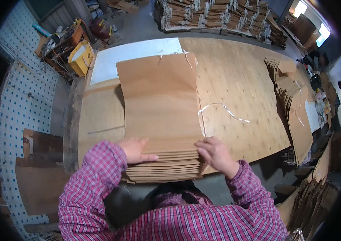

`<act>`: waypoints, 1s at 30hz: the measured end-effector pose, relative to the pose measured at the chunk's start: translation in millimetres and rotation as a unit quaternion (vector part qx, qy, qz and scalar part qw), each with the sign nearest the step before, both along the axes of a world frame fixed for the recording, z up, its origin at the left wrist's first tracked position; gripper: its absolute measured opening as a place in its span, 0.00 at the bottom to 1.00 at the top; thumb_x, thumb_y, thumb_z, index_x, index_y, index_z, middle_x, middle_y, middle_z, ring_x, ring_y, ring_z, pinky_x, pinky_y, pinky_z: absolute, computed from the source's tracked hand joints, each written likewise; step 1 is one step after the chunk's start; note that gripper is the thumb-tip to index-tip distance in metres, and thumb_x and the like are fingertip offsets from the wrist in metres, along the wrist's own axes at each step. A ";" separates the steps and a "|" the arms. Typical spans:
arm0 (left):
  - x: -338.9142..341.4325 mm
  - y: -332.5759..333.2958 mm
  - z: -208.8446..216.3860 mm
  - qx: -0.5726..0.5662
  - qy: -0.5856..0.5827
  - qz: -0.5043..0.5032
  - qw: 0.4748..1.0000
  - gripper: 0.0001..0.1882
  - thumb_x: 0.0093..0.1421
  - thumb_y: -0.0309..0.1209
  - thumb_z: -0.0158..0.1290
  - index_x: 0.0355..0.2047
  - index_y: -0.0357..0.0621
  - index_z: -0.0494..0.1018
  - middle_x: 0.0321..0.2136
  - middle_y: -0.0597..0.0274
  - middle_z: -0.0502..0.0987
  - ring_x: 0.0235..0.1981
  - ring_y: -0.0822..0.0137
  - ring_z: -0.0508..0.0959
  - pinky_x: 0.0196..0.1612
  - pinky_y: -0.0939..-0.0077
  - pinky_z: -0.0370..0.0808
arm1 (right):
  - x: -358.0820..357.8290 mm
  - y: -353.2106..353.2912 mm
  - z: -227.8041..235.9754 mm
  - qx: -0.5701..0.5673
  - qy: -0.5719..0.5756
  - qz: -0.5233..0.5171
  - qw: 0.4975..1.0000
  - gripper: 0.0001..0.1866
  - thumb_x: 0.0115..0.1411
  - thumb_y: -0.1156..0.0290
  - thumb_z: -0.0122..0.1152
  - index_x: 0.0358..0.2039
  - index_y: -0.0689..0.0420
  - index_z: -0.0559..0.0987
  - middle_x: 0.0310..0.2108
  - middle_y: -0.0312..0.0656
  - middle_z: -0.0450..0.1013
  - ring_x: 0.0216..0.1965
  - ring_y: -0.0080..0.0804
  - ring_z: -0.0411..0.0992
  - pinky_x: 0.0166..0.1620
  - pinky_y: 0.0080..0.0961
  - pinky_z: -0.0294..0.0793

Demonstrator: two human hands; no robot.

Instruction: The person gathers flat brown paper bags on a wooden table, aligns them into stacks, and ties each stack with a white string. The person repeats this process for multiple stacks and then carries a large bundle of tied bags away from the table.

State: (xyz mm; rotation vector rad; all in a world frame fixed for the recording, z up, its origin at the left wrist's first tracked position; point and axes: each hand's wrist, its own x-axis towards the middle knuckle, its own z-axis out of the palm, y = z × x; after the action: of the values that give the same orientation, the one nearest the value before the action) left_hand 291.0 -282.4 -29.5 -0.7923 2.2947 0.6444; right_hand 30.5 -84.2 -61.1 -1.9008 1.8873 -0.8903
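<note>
A fanned stack of brown paper bags lies in front of me on the wooden table, their near edges stepped one behind another and overhanging the table's front edge. My left hand rests flat on the left side of the stack, fingers and thumb stretched out. At the stack's right edge, my right hand has its fingers curled, thumb and fingertips pinching the edges of the bags. White cords poke out at the far end of the stack. A loose white cord trails from its right side across the table.
The plywood table has a white sheet at its far left. More fanned brown bags hang over its right end. A yellow bag stands beyond the left corner. Corded bundles are piled at the back; cardboard leans at left.
</note>
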 end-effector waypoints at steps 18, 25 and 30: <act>82.1 127.9 -101.5 -0.214 0.179 0.084 0.957 0.44 0.60 0.57 0.51 0.69 0.48 0.53 0.68 0.40 0.50 0.70 0.41 0.50 0.68 0.38 0.45 | 112.9 6.8 -70.5 0.129 0.149 -0.058 0.979 0.30 0.62 0.48 0.52 0.60 0.52 0.71 0.62 0.55 0.64 0.65 0.55 0.58 0.66 0.58 0.49; 71.2 97.8 -113.5 -0.199 0.110 0.359 0.905 0.38 0.67 0.52 0.42 0.70 0.46 0.49 0.66 0.30 0.51 0.65 0.34 0.57 0.65 0.47 0.58 | 51.2 32.3 -99.8 0.084 0.055 -0.268 0.958 0.31 0.63 0.57 0.53 0.64 0.54 0.65 0.61 0.64 0.61 0.58 0.62 0.64 0.59 0.47 0.65; 86.5 85.4 -137.4 -0.095 0.184 0.445 0.871 0.36 0.68 0.42 0.42 0.70 0.39 0.45 0.62 0.27 0.57 0.59 0.31 0.64 0.62 0.51 0.63 | 50.7 35.4 -114.6 0.210 -0.129 -0.304 0.920 0.33 0.64 0.63 0.52 0.68 0.54 0.58 0.60 0.65 0.61 0.57 0.61 0.65 0.58 0.42 0.67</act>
State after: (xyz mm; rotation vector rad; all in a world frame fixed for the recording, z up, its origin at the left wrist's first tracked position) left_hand 377.5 -197.0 -166.9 -2.0215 2.2479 1.0338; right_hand 81.1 -48.8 -175.7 -0.9060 2.2949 -0.7571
